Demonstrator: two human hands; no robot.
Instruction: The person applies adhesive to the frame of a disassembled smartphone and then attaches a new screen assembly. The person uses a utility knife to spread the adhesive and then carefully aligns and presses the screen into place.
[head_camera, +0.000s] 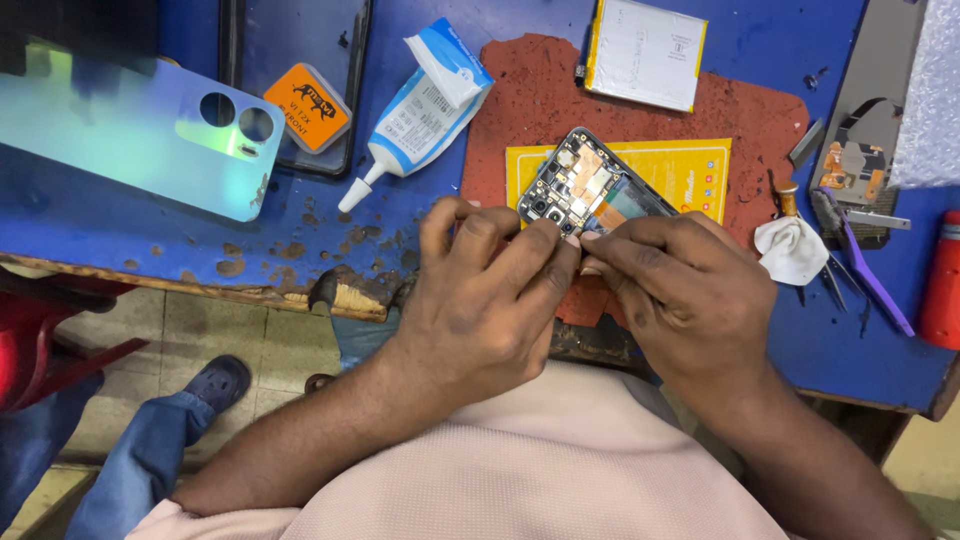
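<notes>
Hands meet over an opened phone (592, 192) at the near edge of my blue workbench (120, 225). My left hand (480, 300) and right hand (680, 285) are pressed close together, fingertips pinching the phone's near end; what lies between the fingertips is hidden, so I cannot tell if they grip a small part. The phone rests tilted on a yellow card (690, 170) over a worn red mat (540, 100), circuit boards and camera modules exposed.

Judging by the layout, the work looks midway. Its shiny back cover (130, 140) is already off and lies well apart at far left. A flat battery (645, 50) sits beyond the phone, not fitted. A white glue tube (420, 110) lies near my left hand, uncapped or not I cannot say. Tweezers (835, 275), a purple pry tool (870, 275) and a white cloth (790, 250) wait at right.
</notes>
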